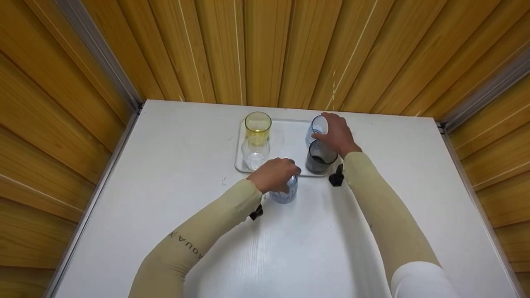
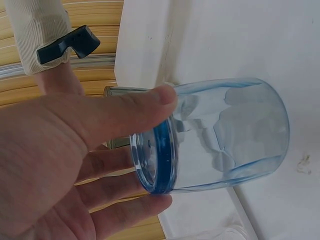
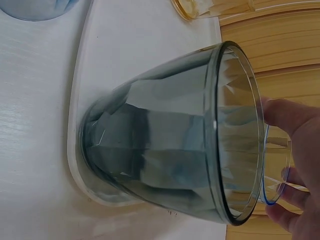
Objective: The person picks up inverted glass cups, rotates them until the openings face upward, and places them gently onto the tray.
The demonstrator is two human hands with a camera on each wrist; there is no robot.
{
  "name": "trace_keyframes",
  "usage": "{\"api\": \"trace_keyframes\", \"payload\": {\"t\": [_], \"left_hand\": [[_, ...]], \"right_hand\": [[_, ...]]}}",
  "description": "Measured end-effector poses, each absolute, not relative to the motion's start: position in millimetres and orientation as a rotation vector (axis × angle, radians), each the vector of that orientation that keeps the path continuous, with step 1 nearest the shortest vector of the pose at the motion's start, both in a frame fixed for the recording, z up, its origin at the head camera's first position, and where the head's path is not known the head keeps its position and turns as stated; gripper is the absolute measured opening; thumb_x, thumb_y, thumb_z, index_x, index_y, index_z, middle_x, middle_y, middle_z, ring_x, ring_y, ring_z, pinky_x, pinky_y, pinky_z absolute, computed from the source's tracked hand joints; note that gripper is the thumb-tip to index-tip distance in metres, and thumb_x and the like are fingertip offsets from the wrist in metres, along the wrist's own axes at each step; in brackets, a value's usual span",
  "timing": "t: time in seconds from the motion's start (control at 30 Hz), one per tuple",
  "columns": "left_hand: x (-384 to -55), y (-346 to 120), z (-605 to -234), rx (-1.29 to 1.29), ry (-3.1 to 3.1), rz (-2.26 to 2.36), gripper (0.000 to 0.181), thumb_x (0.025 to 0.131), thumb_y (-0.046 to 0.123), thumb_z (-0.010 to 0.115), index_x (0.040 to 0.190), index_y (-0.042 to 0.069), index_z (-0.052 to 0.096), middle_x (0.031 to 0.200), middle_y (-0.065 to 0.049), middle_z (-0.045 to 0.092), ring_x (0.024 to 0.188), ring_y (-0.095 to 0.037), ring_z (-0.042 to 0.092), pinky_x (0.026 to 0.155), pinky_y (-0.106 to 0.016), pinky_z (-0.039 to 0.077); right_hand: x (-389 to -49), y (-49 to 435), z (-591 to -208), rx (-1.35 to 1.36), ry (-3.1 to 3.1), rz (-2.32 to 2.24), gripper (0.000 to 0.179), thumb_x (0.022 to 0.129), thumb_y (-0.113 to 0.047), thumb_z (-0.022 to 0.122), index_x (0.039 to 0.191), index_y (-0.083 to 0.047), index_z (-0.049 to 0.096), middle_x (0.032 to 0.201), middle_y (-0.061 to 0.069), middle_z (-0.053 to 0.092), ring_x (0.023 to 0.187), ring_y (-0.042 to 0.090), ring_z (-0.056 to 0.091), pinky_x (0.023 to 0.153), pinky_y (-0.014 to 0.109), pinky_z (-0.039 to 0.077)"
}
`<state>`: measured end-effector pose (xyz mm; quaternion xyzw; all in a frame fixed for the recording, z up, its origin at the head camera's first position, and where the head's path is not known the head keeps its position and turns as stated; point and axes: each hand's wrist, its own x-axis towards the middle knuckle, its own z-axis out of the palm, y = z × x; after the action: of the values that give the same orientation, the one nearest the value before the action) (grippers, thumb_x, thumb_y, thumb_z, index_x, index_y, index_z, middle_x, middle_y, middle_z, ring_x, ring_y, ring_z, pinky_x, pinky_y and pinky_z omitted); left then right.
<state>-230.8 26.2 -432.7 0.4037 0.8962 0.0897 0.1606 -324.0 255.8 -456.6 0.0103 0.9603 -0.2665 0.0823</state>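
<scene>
My left hand [image 1: 275,174] grips a clear blue-tinted glass [image 1: 285,192] just in front of the tray. In the left wrist view, the thumb and fingers hold this glass [image 2: 225,135] round its thick blue-ringed end. At the tray's back right, my right hand [image 1: 337,134] pinches the rim of a light-blue glass [image 1: 316,126]. A dark grey glass [image 1: 321,159] stands upright on the tray just below that hand. In the right wrist view, the grey glass [image 3: 160,135] partly hides the light-blue glass [image 3: 276,170] and the fingers on it.
The white tray [image 1: 290,136] lies toward the back of the white table [image 1: 186,145]. On its left side a yellow glass [image 1: 257,124] stands behind a clear glass [image 1: 254,155]. Wood-panelled walls [image 1: 265,49] enclose the table at the back and sides.
</scene>
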Motion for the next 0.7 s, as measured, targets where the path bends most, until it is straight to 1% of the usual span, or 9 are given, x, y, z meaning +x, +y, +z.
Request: {"api": "trace_keyframes", "payload": {"t": [0.27, 0.47, 0.6, 0.7], "left_hand": [[-231.2, 26.7, -433.4, 1.118, 2.545, 0.27, 0.052, 0.075, 0.014, 0.083, 0.124, 0.013, 0.066, 0.119, -0.005, 0.067, 0.109, -0.02, 0.063, 0.096, -0.035, 0.053], [-231.3, 26.3, -434.6, 1.153, 2.559, 0.27, 0.052, 0.073, 0.015, 0.085, 0.122, 0.013, 0.067, 0.116, -0.005, 0.068, 0.106, -0.02, 0.065, 0.092, -0.034, 0.054], [-232.2, 26.0, -435.2, 1.208, 2.573, 0.237, 0.051, 0.071, 0.017, 0.086, 0.119, 0.012, 0.068, 0.113, -0.005, 0.069, 0.104, -0.02, 0.065, 0.09, -0.034, 0.055], [-232.3, 26.2, -434.9, 1.199, 2.572, 0.235, 0.051, 0.072, 0.017, 0.086, 0.119, 0.013, 0.068, 0.114, -0.004, 0.069, 0.104, -0.02, 0.065, 0.09, -0.033, 0.055]], "right_hand": [[-326.2, 254.0, -459.3, 0.028, 2.868, -0.794, 0.079, 0.087, -0.034, 0.071, 0.15, -0.009, 0.03, 0.156, 0.016, 0.03, 0.145, 0.036, 0.024, 0.118, 0.053, 0.024], [-326.2, 252.1, -460.2, 0.005, 2.898, -0.784, 0.078, 0.086, -0.035, 0.071, 0.149, -0.009, 0.033, 0.154, 0.015, 0.033, 0.144, 0.036, 0.027, 0.117, 0.052, 0.027], [-325.9, 252.1, -460.6, -0.009, 2.905, -0.772, 0.076, 0.088, -0.035, 0.07, 0.149, -0.007, 0.033, 0.155, 0.017, 0.032, 0.144, 0.037, 0.025, 0.117, 0.052, 0.026], [-326.0, 251.1, -460.9, 0.014, 2.887, -0.762, 0.075, 0.089, -0.036, 0.068, 0.149, -0.007, 0.033, 0.155, 0.017, 0.03, 0.144, 0.037, 0.025, 0.117, 0.053, 0.026]]}}
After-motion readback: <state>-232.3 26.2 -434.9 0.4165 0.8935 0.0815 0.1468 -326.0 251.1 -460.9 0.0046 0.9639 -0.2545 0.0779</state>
